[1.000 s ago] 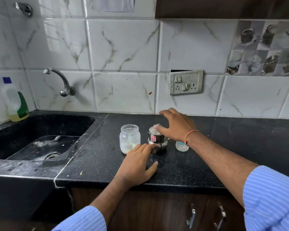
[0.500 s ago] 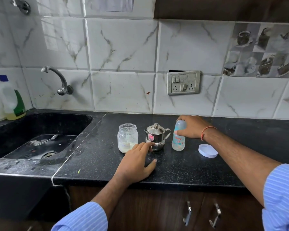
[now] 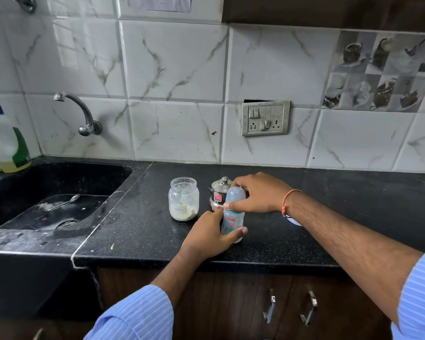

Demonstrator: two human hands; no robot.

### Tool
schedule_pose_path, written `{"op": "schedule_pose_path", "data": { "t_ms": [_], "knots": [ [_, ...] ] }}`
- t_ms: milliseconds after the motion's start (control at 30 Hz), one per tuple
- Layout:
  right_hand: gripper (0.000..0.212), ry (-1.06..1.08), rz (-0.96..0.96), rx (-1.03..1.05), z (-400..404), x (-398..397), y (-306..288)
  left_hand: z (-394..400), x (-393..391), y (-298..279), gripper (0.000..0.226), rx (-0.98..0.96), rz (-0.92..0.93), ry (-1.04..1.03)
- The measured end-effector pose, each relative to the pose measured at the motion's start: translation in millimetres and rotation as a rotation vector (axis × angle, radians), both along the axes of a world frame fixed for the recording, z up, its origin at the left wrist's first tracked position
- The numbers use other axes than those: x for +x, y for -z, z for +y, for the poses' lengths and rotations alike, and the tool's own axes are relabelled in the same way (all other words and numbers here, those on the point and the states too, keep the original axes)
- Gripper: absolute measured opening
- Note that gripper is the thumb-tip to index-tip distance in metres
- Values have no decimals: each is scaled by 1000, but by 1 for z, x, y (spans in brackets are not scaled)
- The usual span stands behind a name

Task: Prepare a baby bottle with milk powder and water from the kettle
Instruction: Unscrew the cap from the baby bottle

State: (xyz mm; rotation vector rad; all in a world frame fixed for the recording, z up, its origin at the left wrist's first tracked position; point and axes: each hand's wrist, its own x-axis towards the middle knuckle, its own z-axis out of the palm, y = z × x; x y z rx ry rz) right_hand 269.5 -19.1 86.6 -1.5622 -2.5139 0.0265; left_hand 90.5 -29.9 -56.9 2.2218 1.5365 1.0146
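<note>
Right now I am steadying the baby bottle [image 3: 233, 217] at the kettle's [image 3: 219, 194] five o'clock, left hand [image 3: 211, 235] gripping its base, right hand [image 3: 257, 193] clasping its cap, which probably needs twisting off next.

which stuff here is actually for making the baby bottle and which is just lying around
For the job:
baby bottle, held by left hand and right hand
glass jar of milk powder
small steel kettle

Just lying about:
spoon in the sink
detergent bottle
tap
wall socket panel
</note>
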Motion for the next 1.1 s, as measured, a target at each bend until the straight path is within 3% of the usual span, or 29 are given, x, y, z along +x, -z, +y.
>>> {"op": "schedule_pose_path", "data": {
  "t_ms": [167, 400, 567, 667, 833, 1100],
  "knots": [
    [52, -68, -148, 25, -1, -5, -8, 4, 0, 0, 82, -74, -33, -13],
    [45, -136, -105, -60, 7, -1, -10, 5, 2, 2, 92, -123, 4, -44],
    [43, -141, 92, -22, 12, 13, -47, -3, 2, -7, 65, -80, 109, -59],
    [41, -45, 283, -103, 19, 32, -57, -4, 2, -8, 67, -105, 117, -58],
    [42, 116, 485, -205, 50, 58, -8, -3, 1, -9, 74, -121, 135, -71],
    [61, 227, 551, -143, 86, 78, 61, -4, 1, -10, 69, -104, 138, -66]
  ]
}}
